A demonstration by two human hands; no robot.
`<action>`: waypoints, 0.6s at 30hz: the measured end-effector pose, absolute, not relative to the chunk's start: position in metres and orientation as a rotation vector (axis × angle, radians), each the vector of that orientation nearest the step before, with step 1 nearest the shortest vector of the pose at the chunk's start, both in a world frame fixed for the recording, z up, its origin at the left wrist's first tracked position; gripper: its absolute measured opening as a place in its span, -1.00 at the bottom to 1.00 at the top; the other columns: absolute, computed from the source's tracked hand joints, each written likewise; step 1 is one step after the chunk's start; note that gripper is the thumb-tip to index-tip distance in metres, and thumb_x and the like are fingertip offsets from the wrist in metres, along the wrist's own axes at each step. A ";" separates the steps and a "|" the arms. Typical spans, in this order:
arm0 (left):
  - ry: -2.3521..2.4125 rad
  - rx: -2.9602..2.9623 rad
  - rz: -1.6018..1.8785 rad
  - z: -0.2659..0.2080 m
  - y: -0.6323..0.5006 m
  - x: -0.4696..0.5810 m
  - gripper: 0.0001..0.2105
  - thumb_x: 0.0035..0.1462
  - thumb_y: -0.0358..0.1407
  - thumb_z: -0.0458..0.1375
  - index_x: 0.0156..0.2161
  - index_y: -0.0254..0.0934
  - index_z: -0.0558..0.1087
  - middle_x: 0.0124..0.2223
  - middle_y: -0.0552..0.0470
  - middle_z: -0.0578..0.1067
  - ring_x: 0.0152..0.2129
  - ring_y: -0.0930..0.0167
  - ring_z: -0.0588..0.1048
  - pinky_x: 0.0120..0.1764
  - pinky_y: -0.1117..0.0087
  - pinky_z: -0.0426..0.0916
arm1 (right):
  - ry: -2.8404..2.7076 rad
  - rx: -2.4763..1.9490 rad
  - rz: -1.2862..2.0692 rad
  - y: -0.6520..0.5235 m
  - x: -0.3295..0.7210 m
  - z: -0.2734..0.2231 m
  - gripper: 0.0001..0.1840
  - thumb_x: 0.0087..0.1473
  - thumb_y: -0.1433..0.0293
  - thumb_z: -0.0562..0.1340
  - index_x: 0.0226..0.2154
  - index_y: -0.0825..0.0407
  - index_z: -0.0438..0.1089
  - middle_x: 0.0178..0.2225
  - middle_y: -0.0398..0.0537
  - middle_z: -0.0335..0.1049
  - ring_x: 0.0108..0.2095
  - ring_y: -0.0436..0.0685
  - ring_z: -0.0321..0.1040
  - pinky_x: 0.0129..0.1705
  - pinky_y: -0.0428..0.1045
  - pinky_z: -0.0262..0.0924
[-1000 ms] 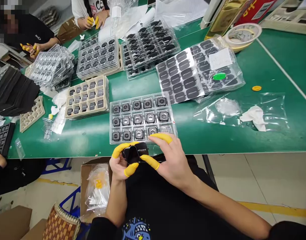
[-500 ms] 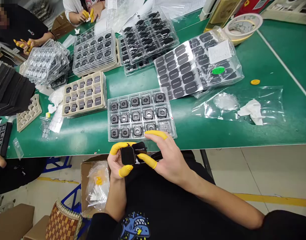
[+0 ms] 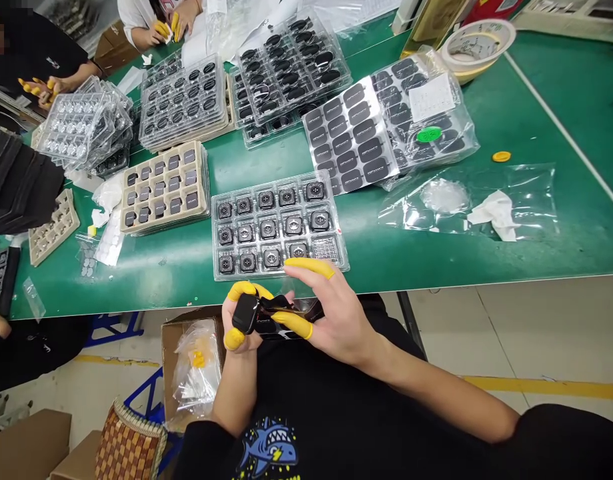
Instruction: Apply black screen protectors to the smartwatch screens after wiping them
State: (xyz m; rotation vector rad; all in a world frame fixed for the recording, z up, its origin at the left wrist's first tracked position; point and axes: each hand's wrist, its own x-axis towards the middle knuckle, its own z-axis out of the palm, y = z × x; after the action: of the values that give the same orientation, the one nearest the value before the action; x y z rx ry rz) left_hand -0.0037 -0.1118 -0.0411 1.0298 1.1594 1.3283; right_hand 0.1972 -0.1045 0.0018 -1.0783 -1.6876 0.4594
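Note:
Yellow finger cots cover several fingertips of both my hands. In my left hand (image 3: 239,341), a black square smartwatch body (image 3: 245,313) is pinched between thumb and index finger, tilted on edge. My right hand (image 3: 343,317) is beside it, its thumb and a hidden finger closed on a black film sticker (image 3: 277,304) with pale lettering. The sticker looks bent and its edge is close to the watch; whether they touch I cannot tell. More dark glossy film (image 3: 309,308) shows under my right palm. Just beyond, a clear plastic tray (image 3: 342,257) holds several watch bodies, back side up.
Sheets of black stickers (image 3: 347,143), a bagged stack (image 3: 439,143) and a tape roll (image 3: 479,47) lie to the right. Beige trays (image 3: 204,193) and stacked clear trays (image 3: 183,107) stand left. A cardboard box (image 3: 170,373) is below the table edge. Two co-workers' hands (image 3: 173,28) are across the table.
The watch has turned in my left hand from facing up to a tilted, edge-on pose. The sticker, flat and readable before, now appears bent and edge-on. The view has shifted slightly.

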 end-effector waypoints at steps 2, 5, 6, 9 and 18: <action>1.137 0.990 1.325 -0.039 -0.110 -0.003 -0.10 -0.34 0.63 0.35 -0.18 -0.14 0.60 -0.34 -0.04 0.65 -0.24 0.09 0.77 0.07 -0.03 0.72 | -1.688 -1.075 0.471 -0.105 0.198 0.002 -0.42 0.40 0.30 0.38 0.39 -0.07 0.34 0.16 0.19 0.59 0.14 0.38 0.57 0.18 0.31 0.52; 1.135 0.978 1.308 -0.034 -0.110 -0.003 -0.11 -0.38 0.58 0.43 -0.18 -0.15 0.58 -0.31 -0.07 0.65 -0.17 0.02 0.77 0.07 -0.03 0.70 | -1.702 -1.093 0.480 -0.105 0.198 0.001 -0.47 0.41 0.26 0.39 0.35 -0.10 0.39 0.15 0.16 0.60 0.14 0.38 0.58 0.18 0.32 0.53; 1.138 0.980 1.302 -0.032 -0.111 -0.003 -0.10 -0.40 0.58 0.45 -0.18 -0.15 0.57 -0.29 -0.09 0.65 -0.15 -0.01 0.77 0.05 -0.03 0.70 | -1.707 -1.100 0.479 -0.105 0.199 0.000 -0.49 0.41 0.24 0.40 0.33 -0.11 0.41 0.15 0.16 0.60 0.14 0.39 0.58 0.18 0.32 0.53; 1.145 0.982 1.290 -0.029 -0.111 -0.006 -0.09 -0.45 0.55 0.50 -0.18 -0.16 0.57 -0.29 -0.11 0.64 -0.12 -0.05 0.76 -0.01 -0.02 0.68 | -1.718 -1.112 0.476 -0.105 0.199 0.000 -0.55 0.41 0.21 0.40 0.28 -0.10 0.46 0.15 0.17 0.60 0.13 0.39 0.58 0.16 0.33 0.53; 1.163 0.964 1.366 -0.020 -0.105 -0.009 -0.13 -0.48 0.42 0.60 -0.16 -0.16 0.60 -0.29 -0.01 0.68 -0.41 0.19 0.71 -0.16 0.06 0.72 | -1.703 -1.109 0.519 -0.105 0.200 -0.001 -0.43 0.41 0.16 0.43 0.35 -0.08 0.41 0.15 0.18 0.59 0.14 0.38 0.57 0.19 0.32 0.54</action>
State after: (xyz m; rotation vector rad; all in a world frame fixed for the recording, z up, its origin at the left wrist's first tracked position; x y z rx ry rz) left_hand -0.0089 -0.1054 -0.0201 0.9641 1.1626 1.3661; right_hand 0.2003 -0.1048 -0.0013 -1.1092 -1.7034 0.5192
